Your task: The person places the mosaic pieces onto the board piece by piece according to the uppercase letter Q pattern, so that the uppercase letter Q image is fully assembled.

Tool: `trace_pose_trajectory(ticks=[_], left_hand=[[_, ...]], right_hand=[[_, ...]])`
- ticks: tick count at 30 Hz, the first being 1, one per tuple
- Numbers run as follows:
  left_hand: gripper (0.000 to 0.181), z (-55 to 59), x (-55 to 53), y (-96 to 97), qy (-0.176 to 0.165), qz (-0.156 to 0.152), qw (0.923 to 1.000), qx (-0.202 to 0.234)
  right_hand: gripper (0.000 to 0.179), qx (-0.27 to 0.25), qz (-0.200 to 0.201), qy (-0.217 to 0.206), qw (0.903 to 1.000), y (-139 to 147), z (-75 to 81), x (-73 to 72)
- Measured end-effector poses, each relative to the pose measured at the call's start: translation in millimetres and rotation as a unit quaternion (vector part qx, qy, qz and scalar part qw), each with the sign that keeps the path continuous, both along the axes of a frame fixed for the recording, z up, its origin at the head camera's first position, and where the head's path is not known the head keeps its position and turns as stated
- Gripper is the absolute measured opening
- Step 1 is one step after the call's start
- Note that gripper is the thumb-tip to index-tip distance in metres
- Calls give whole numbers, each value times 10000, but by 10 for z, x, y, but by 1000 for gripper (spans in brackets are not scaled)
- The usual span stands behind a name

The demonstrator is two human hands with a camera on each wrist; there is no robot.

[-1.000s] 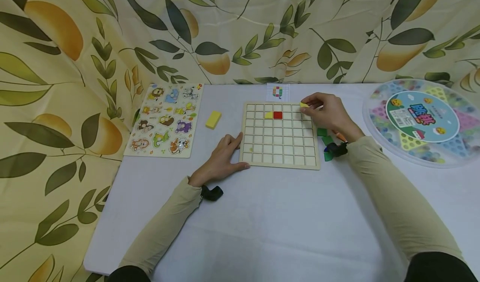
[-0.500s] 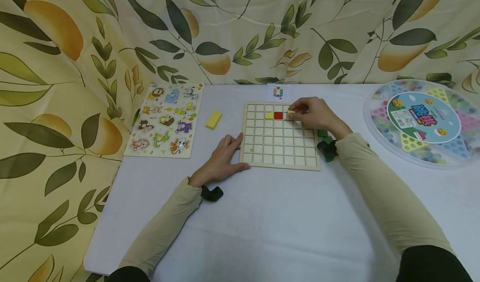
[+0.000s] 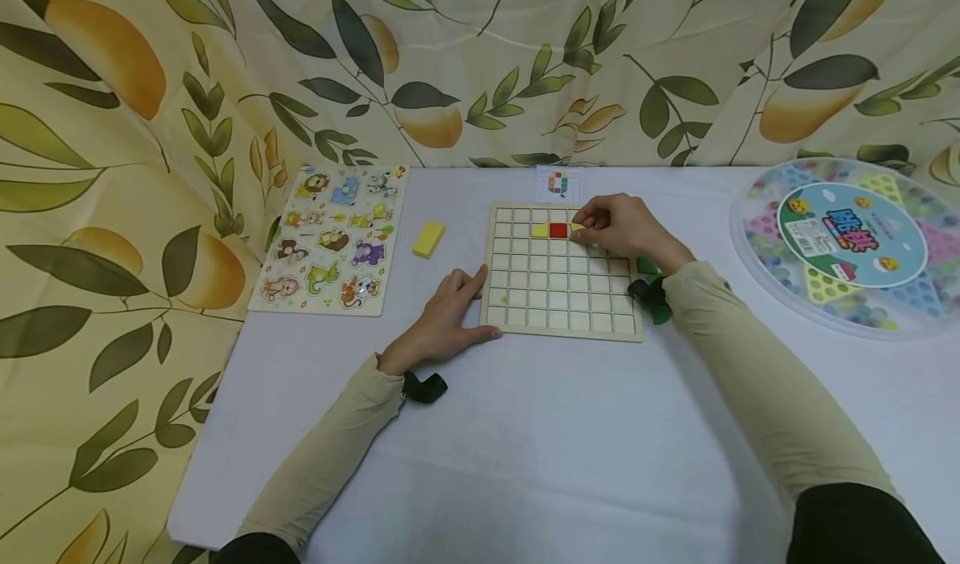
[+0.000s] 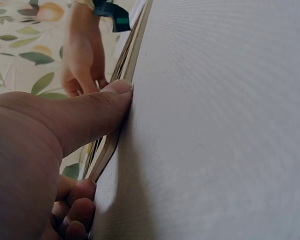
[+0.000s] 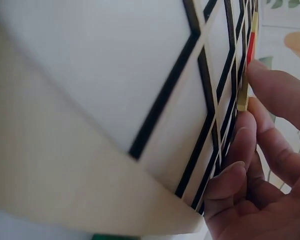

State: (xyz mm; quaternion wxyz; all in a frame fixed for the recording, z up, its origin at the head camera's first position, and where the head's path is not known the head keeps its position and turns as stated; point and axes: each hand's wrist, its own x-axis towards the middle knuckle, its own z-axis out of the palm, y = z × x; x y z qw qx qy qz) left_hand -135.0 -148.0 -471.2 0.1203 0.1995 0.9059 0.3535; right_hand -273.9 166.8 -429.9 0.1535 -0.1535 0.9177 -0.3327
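A wooden grid board (image 3: 558, 281) lies on the table. In its second row from the far edge, a yellow tile (image 3: 540, 231) sits left of a red tile (image 3: 558, 230). My right hand (image 3: 626, 224) pinches another yellow tile (image 3: 577, 227) between thumb and fingers, just right of the red one. In the right wrist view this yellow tile (image 5: 243, 95) is edge-on at the board; how fully it is seated cannot be told. My left hand (image 3: 442, 318) rests at the board's near left corner, its thumb against the front edge and fingers by the left side.
A small pattern card (image 3: 558, 185) lies behind the board. Green pieces (image 3: 662, 312) are partly hidden beside the right wrist. A yellow block (image 3: 428, 240) and an animal puzzle board (image 3: 330, 243) lie left. A round clear case (image 3: 840, 247) of beads is at right.
My right hand has carried the yellow tile leftward, from near the board's far right corner to the place beside the red tile. The left hand stays put.
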Motion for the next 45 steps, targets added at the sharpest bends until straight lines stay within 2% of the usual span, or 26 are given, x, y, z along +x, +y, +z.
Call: trace_pose_trajectory(ticks=[14,27,35,45], left_hand=[[104,17,12,8,8,-9,10000,-5],[105,32,6,-3,1,1,10000,-13],[105,17,1,-5,111,-52,9999,-8],[105,10,6,3,-17,-11,10000,-37]], right_hand=[[24,-140,11,-38,9999,29,-35,-10],[23,-71,-48,38,10000,-18,-15,-27],[22,-125,-14,37,9999,-22,-10,-29],[23,-154,20,-7,9999,-22,-2,2]])
